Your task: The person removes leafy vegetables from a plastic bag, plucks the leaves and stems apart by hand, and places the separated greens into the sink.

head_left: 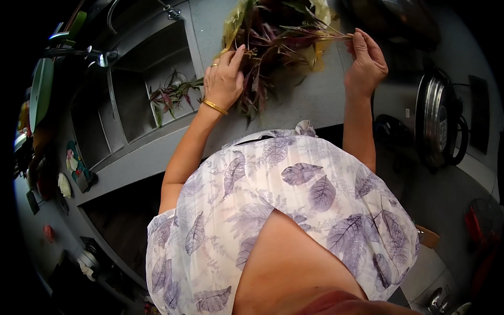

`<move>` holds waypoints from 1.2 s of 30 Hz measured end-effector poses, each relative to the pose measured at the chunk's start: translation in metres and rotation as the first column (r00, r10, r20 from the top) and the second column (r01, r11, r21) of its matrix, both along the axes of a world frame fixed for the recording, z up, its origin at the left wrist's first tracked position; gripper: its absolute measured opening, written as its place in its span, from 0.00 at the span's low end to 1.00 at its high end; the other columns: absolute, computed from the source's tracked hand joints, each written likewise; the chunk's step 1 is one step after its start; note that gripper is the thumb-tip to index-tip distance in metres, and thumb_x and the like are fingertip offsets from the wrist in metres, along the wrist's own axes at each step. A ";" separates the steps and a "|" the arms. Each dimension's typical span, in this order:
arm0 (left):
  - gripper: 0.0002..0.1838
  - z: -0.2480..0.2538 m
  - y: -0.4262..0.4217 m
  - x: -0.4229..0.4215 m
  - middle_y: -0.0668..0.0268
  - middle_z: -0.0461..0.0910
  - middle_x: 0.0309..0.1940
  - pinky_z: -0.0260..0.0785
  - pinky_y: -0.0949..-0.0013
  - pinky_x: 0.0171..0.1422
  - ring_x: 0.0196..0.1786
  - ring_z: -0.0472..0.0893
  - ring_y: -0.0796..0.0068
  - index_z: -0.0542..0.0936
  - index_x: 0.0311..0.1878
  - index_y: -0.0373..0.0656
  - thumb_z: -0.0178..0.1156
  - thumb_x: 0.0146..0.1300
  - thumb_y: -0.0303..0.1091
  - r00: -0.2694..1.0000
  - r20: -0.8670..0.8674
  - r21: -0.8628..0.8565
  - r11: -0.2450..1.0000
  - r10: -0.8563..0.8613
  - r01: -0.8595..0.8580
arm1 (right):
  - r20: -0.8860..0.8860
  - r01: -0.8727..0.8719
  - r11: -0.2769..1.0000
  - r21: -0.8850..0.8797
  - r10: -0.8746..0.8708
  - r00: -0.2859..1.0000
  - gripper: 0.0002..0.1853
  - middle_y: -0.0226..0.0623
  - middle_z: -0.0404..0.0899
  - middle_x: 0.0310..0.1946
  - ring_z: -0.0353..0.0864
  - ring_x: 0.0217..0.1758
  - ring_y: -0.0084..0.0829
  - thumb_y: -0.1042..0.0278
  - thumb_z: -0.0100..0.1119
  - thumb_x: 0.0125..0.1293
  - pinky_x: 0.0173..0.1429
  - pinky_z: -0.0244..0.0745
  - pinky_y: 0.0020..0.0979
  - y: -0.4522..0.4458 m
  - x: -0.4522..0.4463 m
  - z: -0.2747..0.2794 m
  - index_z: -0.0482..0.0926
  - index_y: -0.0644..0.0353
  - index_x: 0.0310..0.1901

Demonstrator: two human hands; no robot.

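Note:
Purple-green leafy stems (pixel 262 39) lie in a loose heap on the counter, partly inside a yellow translucent plastic bag (pixel 231 29). My right hand (pixel 366 62) pinches the thin stem ends of a purple leafy sprig, whose leaves stretch left across the heap. At the heap's left edge, my left hand (pixel 224 79) is closed with its fingers curled. A leafy purple-green sprig (pixel 176 93) sticks out from under it to the left, over the sink. The palm side of the left hand is hidden.
A grey sink (pixel 157 58) with more than one basin lies left of the hands, with a faucet (pixel 172 11) at its back. Far right stands a round metal pot-like appliance (pixel 438 118) with a black handle. A red object (pixel 480 223) is lower right.

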State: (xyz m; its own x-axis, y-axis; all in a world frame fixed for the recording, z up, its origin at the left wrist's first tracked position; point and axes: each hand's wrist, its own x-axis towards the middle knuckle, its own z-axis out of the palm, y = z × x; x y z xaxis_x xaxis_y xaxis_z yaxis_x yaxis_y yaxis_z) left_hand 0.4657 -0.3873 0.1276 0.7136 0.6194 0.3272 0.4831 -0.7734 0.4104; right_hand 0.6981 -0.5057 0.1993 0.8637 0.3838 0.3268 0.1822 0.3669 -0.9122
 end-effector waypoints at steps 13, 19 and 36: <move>0.09 0.071 0.014 -0.021 0.62 0.82 0.35 0.66 0.70 0.50 0.39 0.80 0.73 0.82 0.41 0.37 0.59 0.59 0.31 0.925 0.380 -0.158 0.986 0.016 0.048 | 0.124 -0.082 0.990 0.114 0.068 0.990 0.06 0.41 0.83 0.31 0.81 0.31 0.24 0.77 0.62 0.58 0.38 0.77 0.20 0.007 -0.021 0.017 0.78 0.67 0.37; 0.07 0.137 0.000 -0.013 0.63 0.82 0.31 0.70 0.76 0.40 0.33 0.79 0.77 0.82 0.36 0.35 0.65 0.52 0.22 0.729 0.627 0.072 0.953 -0.273 0.295 | 0.185 -0.235 0.972 0.014 0.228 0.956 0.07 0.41 0.83 0.31 0.80 0.31 0.21 0.76 0.63 0.58 0.37 0.75 0.19 0.019 -0.055 0.029 0.79 0.68 0.37; 0.09 0.113 -0.026 -0.023 0.67 0.81 0.24 0.64 0.67 0.38 0.31 0.78 0.69 0.85 0.32 0.46 0.65 0.49 0.38 0.909 0.415 -0.083 0.994 -0.034 0.075 | 0.082 -0.515 0.857 -0.025 0.515 0.853 0.06 0.28 0.81 0.27 0.77 0.28 0.15 0.76 0.66 0.56 0.32 0.73 0.15 0.030 -0.109 0.028 0.82 0.65 0.35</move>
State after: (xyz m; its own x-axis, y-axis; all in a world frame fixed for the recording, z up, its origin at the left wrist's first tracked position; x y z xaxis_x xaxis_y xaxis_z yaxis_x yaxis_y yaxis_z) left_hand 0.4422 -0.4134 0.2403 0.5610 0.6263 0.5412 0.2133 -0.7411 0.6366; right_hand 0.5895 -0.4757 0.2269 0.5123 0.7669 0.3865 0.0422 0.4271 -0.9032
